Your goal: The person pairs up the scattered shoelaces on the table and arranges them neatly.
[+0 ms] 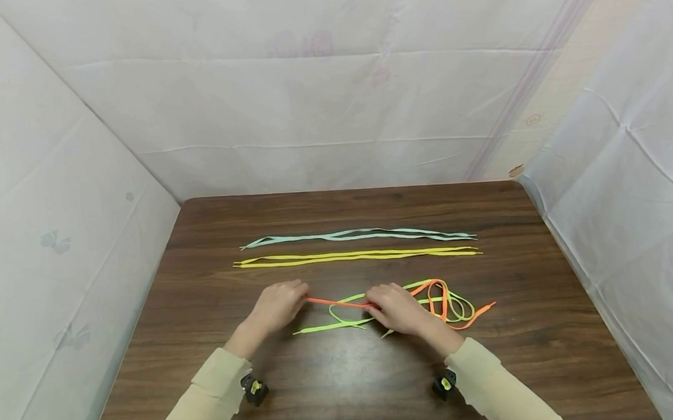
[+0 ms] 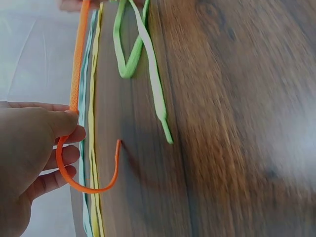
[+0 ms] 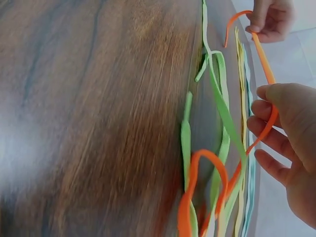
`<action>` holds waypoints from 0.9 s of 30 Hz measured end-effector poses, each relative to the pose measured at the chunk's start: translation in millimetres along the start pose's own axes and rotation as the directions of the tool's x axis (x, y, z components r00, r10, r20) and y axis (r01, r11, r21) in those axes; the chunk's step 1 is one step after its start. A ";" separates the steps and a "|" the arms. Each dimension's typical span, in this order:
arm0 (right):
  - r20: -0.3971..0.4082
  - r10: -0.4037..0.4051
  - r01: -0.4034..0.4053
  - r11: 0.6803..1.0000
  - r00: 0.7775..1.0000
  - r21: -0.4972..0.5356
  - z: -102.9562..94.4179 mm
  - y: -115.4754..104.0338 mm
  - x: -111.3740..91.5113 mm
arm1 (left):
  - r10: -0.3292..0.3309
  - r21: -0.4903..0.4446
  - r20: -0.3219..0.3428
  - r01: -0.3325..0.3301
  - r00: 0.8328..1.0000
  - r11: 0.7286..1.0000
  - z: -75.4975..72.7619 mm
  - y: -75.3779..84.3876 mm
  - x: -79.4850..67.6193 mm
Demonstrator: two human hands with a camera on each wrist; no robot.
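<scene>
- Flat, woven orange shoelace (image 1: pixel 340 302): near front-centre of table, one length running near-straight btwn the two hands; remainder passes R of the R hand into loops, w/ one tipped end at far R of the tangle.
- L hand (image 1: pixel 280 304): thumb & forefinger pinch the orange lace close to its other end; short free tail curves out past the fingers (L wrist view).
- R hand (image 1: pixel 397 307): pinches same lace farther along, thumb vs. fingers; lace continues down across the fingers (R wrist view).
- Flat, woven lime-green shoelace (image 1: pixel 321 328): loosely looped on table, partly under R hand, intertwined w/ orange loops at R; a tipped end points L.
- Bright-yellow flat laces (image 1: pixel 361 257): beyond the hands, laid lengthwise in near-parallel strands, tips at both ends.
- Pale-blue flat laces (image 1: pixel 338 237): just beyond & approx. parallel to yellow; strands part slightly in places.
- Dark-brown wood-grain table (image 1: pixel 343 372): supports all laces.
- Pale cream sleeves (image 1: pixel 209 391): on both forearms, w/ small black device at each wrist.
- Creased white sheeting (image 1: pixel 309 98): back & both sides.
</scene>
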State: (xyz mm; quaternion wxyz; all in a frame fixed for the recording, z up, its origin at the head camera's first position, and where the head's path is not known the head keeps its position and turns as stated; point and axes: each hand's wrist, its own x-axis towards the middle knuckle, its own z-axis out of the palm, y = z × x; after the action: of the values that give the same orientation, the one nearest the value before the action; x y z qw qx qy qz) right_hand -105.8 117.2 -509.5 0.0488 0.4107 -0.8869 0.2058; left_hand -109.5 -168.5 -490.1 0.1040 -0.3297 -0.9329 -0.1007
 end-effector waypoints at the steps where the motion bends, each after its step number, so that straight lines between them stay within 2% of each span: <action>1: -0.003 -0.005 0.005 1.000 1.000 0.000 -1.0 0.6 -1.2 | -0.011 0.002 0.002 0.011 1.000 1.000 -0.3 -2.0 -1.8; 6: -0.021 -0.002 0.002 1.000 1.000 -0.002 -5.7 6.6 -9.4 | -0.090 0.023 0.035 0.089 0.995 0.996 -3.7 -12.4 -11.0; 9: -0.017 0.037 -0.037 0.999 0.999 -0.007 -10.1 11.5 -15.8 | -0.127 0.039 0.045 0.125 0.991 0.991 -6.4 -18.6 -16.5; 14: 0.002 0.105 -0.105 0.994 0.994 0.020 -18.9 17.4 -25.3 | -0.160 0.055 0.030 0.158 0.987 0.986 -10.4 -28.0 -24.4; 21: 0.007 0.107 -0.107 0.994 0.994 0.008 -28.9 22.5 -35.7 | -0.209 0.048 0.056 0.207 0.976 0.977 -15.5 -35.3 -30.0; 27: 0.002 0.117 -0.117 0.993 0.993 0.023 -35.0 28.1 -47.7 | -0.250 0.036 0.048 0.248 0.967 0.968 -19.8 -43.3 -35.9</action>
State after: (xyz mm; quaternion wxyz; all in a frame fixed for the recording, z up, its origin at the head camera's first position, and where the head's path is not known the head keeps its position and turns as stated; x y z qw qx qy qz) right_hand -98.3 181.4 -499.0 0.0315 0.3587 -0.9071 0.2182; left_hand -107.3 -228.0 -485.7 0.0710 -0.2108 -0.9707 -0.0904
